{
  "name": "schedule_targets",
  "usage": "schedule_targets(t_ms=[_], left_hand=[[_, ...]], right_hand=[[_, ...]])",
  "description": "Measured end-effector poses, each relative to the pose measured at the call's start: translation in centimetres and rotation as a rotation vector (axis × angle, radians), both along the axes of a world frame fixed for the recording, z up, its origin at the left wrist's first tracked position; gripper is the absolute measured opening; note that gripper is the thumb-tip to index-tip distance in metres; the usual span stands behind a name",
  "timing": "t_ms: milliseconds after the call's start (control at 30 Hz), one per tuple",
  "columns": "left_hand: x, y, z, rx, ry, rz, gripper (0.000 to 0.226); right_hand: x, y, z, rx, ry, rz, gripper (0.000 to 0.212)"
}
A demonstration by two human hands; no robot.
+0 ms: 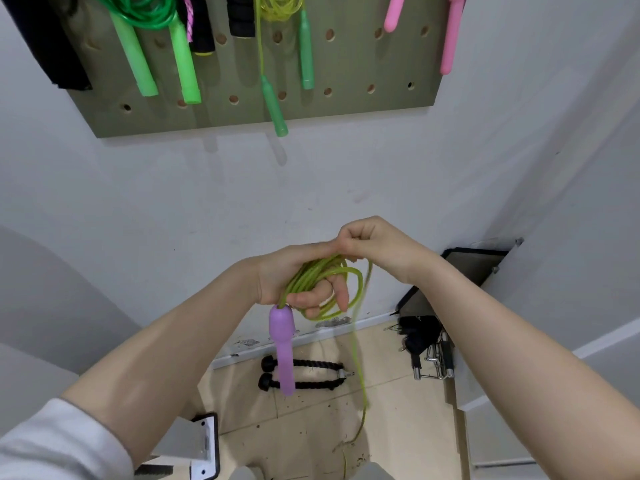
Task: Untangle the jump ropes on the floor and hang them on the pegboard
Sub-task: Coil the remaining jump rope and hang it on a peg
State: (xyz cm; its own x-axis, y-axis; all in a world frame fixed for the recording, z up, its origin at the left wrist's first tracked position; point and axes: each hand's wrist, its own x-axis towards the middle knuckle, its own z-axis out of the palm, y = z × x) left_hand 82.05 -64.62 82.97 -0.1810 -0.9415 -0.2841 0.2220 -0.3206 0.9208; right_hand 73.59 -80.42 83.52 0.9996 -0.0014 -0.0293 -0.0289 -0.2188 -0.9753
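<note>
Coiling the yellow-green jump rope is the step in hand: you hold several loops bunched in front of your chest, below the pegboard, with the purple handle dangling from the bundle. One free strand trails from the coil down toward the floor; its far end is blurred, so the second handle cannot be located. Judgement: roughly mid-coil, hanging not yet done. Next move calls for gathering the trailing strand into the loops, then lifting the bundle to a free peg.

Grip: your left hand is curled round the loops, fingers closed through the coil just above the purple handle. Your right hand is fisted, pinching the rope at the top of the bundle, touching the left.

Surroundings: green ropes and pink handles already hang on the board; black battle-rope ends lie on the floor.
</note>
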Motion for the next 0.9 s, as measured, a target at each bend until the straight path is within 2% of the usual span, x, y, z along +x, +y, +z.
schedule_targets(t_ms=[67, 133, 200, 367, 400, 433, 500, 533, 600, 667, 700, 800, 900], left_hand=[[0.1, 0.3, -0.4, -0.082, 0.132, -0.079, 0.062], [0.6, 0.4, -0.8, -0.214, 0.269, -0.113, 0.052], [0.8, 0.6, -0.9, -0.327, 0.335, -0.01, 0.046], [1.2, 0.2, -0.1, -0.302, 0.374, 0.85, 0.033], [1.7, -0.1, -0.3, -0.27, 0.318, 0.989, 0.028], [2.3, -0.3, -0.7, -0.22, 0.229, 1.094, 0.024], [3.2, -0.3, -1.8, -0.065, -0.059, 1.206, 0.015], [3.4, 0.0, -2.4, 0.031, -0.239, 1.194, 0.014], [2.8, 0.7, -3.1, 0.212, -0.554, 1.006, 0.021], [1.8, 0.9, -2.7, 0.33, -0.703, 0.764, 0.049], [1.3, 0.8, -2.2, 0.356, -0.663, 0.689, 0.067], [0.5, 0.1, -0.3, 0.257, -0.25, 0.514, 0.105], [-0.1, -0.2, 1.3, 0.068, 0.006, 0.257, 0.108]], right_hand=[[-0.1, 0.1, -0.9, 0.123, 0.027, 0.005, 0.031], [0.2, 0.2, -2.2, 0.147, 0.109, -0.025, 0.041], [0.4, 0.5, -3.7, 0.098, 0.231, -0.033, 0.041], [-1.5, 1.6, -5.6, -0.216, 0.561, 0.256, 0.02], [-1.8, 1.8, -5.6, -0.264, 0.61, 0.313, 0.011], [-2.0, 2.0, -5.3, -0.292, 0.65, 0.362, 0.012], [-2.0, 2.0, -3.9, -0.373, 0.626, 0.418, 0.032], [-1.8, 1.9, -2.9, -0.445, 0.546, 0.413, 0.032], [-1.1, 1.6, -0.6, -0.538, 0.288, 0.314, 0.018], [-0.5, 1.4, 1.5, -0.426, 0.069, 0.125, 0.006], [-0.2, 0.9, 2.1, -0.321, 0.005, 0.029, 0.007], [0.6, -0.4, 2.8, -0.071, -0.063, -0.169, 0.016], [1.0, -0.8, 1.9, 0.039, -0.063, -0.252, 0.019]])
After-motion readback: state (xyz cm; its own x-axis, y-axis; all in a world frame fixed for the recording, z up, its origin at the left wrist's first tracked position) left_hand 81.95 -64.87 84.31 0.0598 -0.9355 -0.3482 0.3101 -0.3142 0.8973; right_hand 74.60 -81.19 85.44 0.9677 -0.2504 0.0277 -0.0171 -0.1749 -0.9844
